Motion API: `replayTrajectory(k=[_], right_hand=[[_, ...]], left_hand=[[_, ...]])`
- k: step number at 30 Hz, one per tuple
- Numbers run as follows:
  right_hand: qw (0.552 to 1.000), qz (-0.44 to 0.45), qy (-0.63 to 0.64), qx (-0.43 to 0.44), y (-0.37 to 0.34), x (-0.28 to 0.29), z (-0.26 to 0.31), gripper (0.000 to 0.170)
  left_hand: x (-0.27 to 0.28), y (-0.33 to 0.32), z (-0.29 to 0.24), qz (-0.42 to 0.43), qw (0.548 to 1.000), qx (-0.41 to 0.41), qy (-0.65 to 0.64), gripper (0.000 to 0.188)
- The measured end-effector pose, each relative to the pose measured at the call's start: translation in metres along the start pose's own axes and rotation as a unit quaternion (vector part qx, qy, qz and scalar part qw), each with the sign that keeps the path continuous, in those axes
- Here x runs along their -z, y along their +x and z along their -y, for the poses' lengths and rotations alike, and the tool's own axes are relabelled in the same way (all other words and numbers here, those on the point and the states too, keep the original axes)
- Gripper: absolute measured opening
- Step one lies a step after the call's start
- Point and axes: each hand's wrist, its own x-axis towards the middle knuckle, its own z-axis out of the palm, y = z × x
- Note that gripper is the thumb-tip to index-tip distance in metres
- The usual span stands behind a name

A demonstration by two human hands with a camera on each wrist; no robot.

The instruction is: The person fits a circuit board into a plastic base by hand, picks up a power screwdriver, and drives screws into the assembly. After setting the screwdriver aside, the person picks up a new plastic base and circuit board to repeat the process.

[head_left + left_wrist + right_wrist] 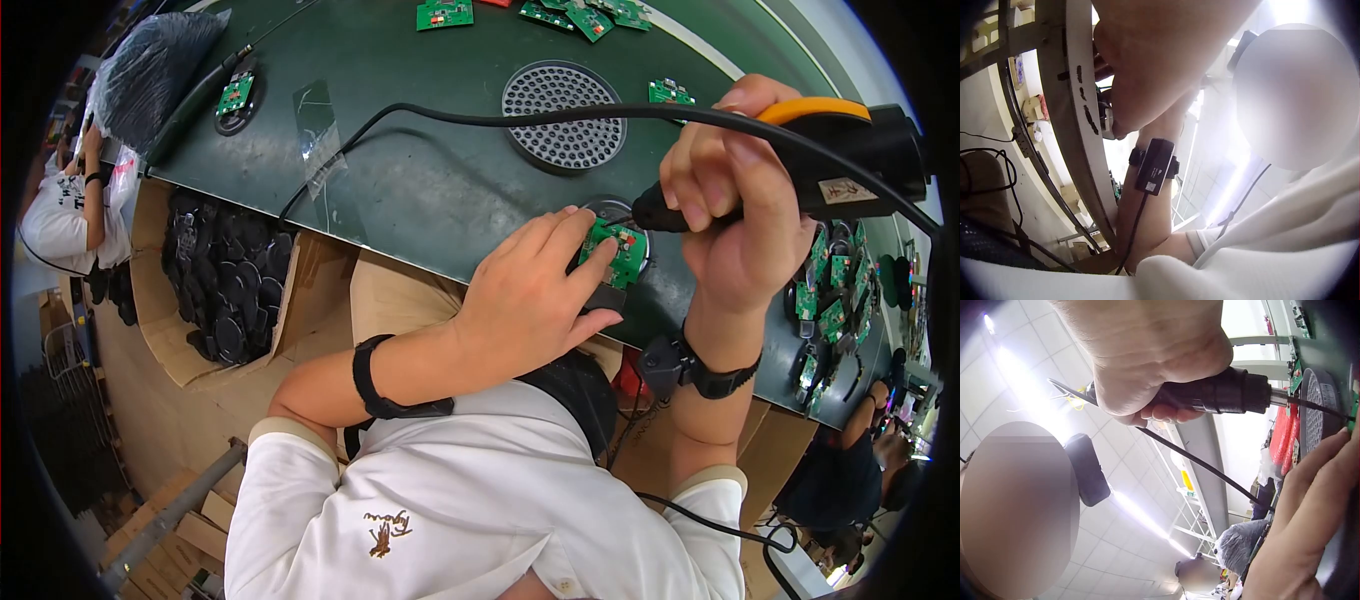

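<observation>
My right hand point(740, 190) grips a black and orange electric screwdriver point(845, 165), its cable looping to the left. In the right wrist view the metal shaft of the screwdriver point(1216, 392) points toward the work. Its tip end is over a green circuit board point(630, 262), which sits on a round dark part point(608, 208) at the table's near edge. My left hand point(530, 285) lies over the board's left side, fingers extended and fingertips on it, thumb out by the near edge. The fingers hide part of the board.
Beyond the board stands a round grey tray point(508, 128) full of small holes. Loose green boards point(445, 14) lie at the far side, and several board assemblies point(832, 320) at the right. A cardboard box point(165, 345) of black round parts stands at the left, near a plastic bag point(160, 75).
</observation>
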Motion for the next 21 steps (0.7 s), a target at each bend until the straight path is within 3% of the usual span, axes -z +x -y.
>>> replayTrajectory(k=[8,10,21], right_hand=[[1.0,-0.017,-0.016,0.002,0.0,-0.006,0.002,0.023],[0.997,-0.058,-0.043,-0.027,0.001,-0.015,0.007,0.023],[0.997,-0.047,-0.043,-0.034,0.002,-0.013,0.008,0.022]], left_hand=[[0.001,0.002,-0.001,-0.008,1.0,0.011,-0.007,0.065],[0.001,0.003,-0.001,-0.01,1.0,0.011,-0.004,0.065],[0.0,0.001,-0.001,-0.012,1.0,0.013,0.004,0.066]])
